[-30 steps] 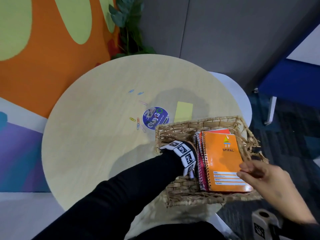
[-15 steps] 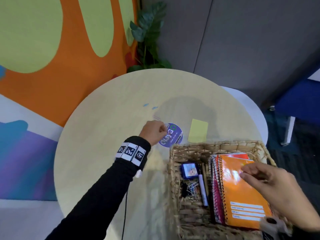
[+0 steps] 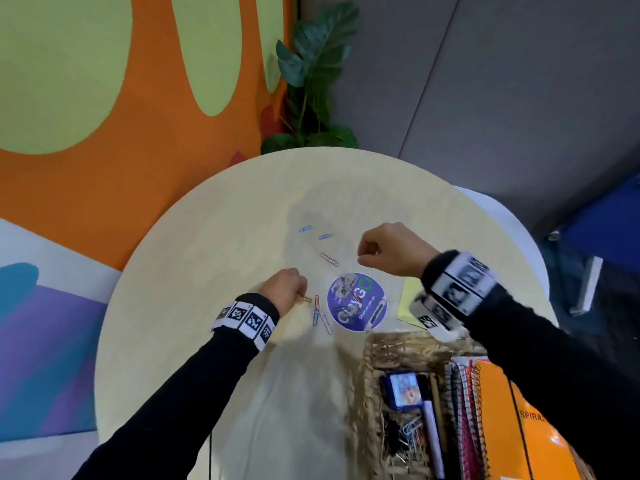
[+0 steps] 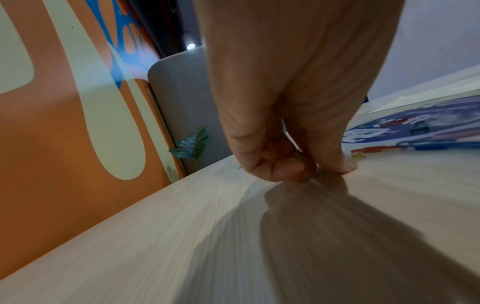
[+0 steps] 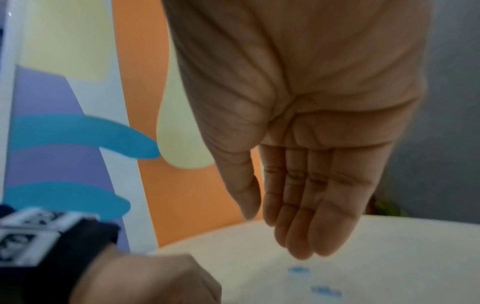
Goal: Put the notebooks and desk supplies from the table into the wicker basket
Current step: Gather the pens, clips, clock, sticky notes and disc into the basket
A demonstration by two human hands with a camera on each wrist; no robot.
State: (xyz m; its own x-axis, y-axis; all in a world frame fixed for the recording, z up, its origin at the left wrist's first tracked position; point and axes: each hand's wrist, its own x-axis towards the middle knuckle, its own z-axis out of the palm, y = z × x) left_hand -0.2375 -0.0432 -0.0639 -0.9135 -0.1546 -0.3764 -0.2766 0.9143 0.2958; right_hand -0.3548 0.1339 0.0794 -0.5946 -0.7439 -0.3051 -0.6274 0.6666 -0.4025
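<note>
Wicker basket (image 3: 375, 355): it sat nearest us at the table's (image 3: 207, 237) near right edge, already holding the orange notebook (image 3: 519, 427), a pen and some clips.
Left hand (image 3: 284, 289): our fingers were curled down on the wood, pinching the yellow paper clip (image 3: 307, 299).
Red and blue clips (image 3: 316, 310): they lay flat beside the round sticker (image 3: 356, 301); we judged them light, stiff wire, slippery on laminate, best nipped at one end or slid to us.
Yellow sticky pad (image 3: 408, 299): soft paper, we reckoned; lift by an edge.
Right hand (image 3: 391, 251): it hung empty, fingers loosely curled, above the pink clip (image 3: 329, 259).
Two blue clips (image 3: 315, 232): farthest out.
</note>
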